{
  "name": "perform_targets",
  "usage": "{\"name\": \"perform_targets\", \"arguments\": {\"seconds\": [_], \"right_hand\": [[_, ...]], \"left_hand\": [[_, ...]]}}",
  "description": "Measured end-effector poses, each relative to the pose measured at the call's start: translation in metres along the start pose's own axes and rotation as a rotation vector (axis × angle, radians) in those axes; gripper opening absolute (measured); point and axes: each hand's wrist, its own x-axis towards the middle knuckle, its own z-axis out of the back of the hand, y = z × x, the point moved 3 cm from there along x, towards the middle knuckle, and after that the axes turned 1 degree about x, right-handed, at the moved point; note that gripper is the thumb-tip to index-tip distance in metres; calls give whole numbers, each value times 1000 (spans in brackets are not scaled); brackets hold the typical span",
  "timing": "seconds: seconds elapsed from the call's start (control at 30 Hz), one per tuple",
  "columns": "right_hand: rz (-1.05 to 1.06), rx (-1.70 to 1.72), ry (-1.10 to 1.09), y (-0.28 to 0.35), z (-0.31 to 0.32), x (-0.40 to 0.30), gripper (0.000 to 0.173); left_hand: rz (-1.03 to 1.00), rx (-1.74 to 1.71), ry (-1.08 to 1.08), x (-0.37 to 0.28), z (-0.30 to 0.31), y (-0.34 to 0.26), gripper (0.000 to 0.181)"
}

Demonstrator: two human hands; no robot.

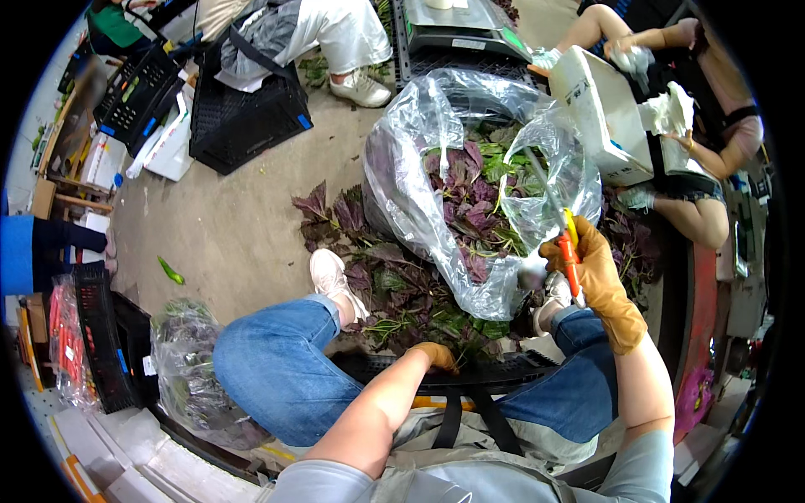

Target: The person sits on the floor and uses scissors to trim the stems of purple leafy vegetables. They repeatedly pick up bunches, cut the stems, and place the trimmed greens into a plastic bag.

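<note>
In a tan glove, my right hand [588,276] is closed around scissors with orange and yellow handles [568,261], their long blades pointing up over the edge of a clear plastic bag [409,170]. Purple and green perilla-like leaves [475,204] lie inside that bag. My left hand [437,357], gloved too, reaches down between my knees into more leafy stems [409,295] by the rim of a black plastic crate [522,371]. Its fingers are partly hidden, so whether it grips any stems cannot be told.
A digital scale [462,28] stands beyond the bag. Black crates [245,119] and a co-worker's legs are at upper left. Another person at right handles a white foam box [597,116]. A green pepper [170,270] lies on the floor; a filled clear bag [188,371] sits beside my left knee.
</note>
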Motion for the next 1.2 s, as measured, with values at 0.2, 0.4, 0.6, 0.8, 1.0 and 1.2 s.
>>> {"name": "perform_targets", "arguments": {"seconds": [0.2,0.4,0.6,0.8,1.0,1.2], "right_hand": [[142,-409,-9,15,-12,-5,38],[148,-565,13,16,-18,-10,26],[19,-403,-10,18,-14,-13,40],[33,-468,-90,22,-15,-7,26],[39,-540,-45,13,-4,-8,54],[138,-743,51,22,-19,-15,50]], "left_hand": [[108,-940,-150,-53,95,50,37],[396,-1029,-1556,-70,155,133,43],[-279,-1585,-702,58,136,161,43],[-946,-1518,-689,77,130,133,45],[-305,-1860,-1565,-59,172,63,40],[-923,-1692,-1533,-195,212,-39,33]]}}
